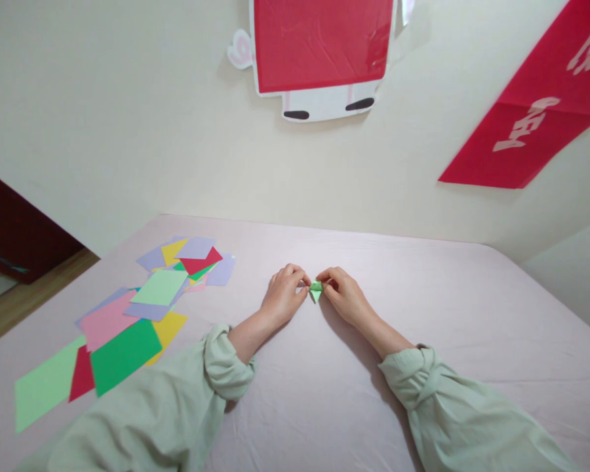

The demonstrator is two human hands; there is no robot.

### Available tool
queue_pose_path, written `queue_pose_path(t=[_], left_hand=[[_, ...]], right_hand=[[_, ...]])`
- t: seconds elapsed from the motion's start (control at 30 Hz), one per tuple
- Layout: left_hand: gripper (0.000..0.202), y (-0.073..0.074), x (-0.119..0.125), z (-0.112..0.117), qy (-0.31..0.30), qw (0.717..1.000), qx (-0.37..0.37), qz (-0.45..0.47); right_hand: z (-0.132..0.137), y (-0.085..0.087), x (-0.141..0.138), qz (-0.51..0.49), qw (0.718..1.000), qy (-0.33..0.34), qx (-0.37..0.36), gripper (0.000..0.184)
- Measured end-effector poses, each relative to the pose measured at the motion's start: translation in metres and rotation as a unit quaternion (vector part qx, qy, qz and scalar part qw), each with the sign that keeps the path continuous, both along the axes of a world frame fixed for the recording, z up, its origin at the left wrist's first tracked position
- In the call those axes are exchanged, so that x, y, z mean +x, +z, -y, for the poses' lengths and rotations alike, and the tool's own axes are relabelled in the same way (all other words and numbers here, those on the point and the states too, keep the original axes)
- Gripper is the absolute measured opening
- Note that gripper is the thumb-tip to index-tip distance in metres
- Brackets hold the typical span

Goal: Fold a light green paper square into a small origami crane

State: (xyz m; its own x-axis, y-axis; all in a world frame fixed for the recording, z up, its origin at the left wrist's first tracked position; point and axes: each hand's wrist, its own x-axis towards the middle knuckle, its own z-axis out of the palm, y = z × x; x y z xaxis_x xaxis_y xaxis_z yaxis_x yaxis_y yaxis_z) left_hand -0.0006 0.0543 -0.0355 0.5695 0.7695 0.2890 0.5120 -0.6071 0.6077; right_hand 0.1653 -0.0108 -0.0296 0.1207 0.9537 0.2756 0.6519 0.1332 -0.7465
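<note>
A small piece of folded green paper (315,290) is between my two hands, over the middle of the pale pink cloth-covered table (295,406). It has a pointed lower end and several creased faces. My left hand (286,295) pinches its left side between thumb and fingertips. On the other side, my right hand (343,295) pinches the right edge the same way. The fingertips cover the outer ends of the folded paper.
Loose coloured paper sheets (125,354) lie overlapping on the left part of the table, in green, pink, purple, yellow and red. A wall (201,164) rises behind the table's far edge, with a red-and-white decoration (324,46) and a red banner (516,124) on it.
</note>
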Motion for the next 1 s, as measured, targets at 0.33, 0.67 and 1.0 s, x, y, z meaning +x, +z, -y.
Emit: queue_pose_path(t=[0.33,0.67,1.0], left_hand=[[0.016,0.0,0.0,-0.001,0.003,1.0,-0.003,0.014],[0.018,-0.003,0.0,-0.003,0.005,1.0,-0.009,0.03],[0.017,-0.003,0.0,-0.002,0.005,1.0,-0.008,0.028]], right_hand=[[0.0,0.001,0.0,-0.017,1.0,-0.005,0.001,0.028],[0.006,0.008,-0.002,0.048,0.998,0.034,-0.027,0.019],[0.005,0.009,-0.005,0.096,0.995,0.011,-0.037,0.013]])
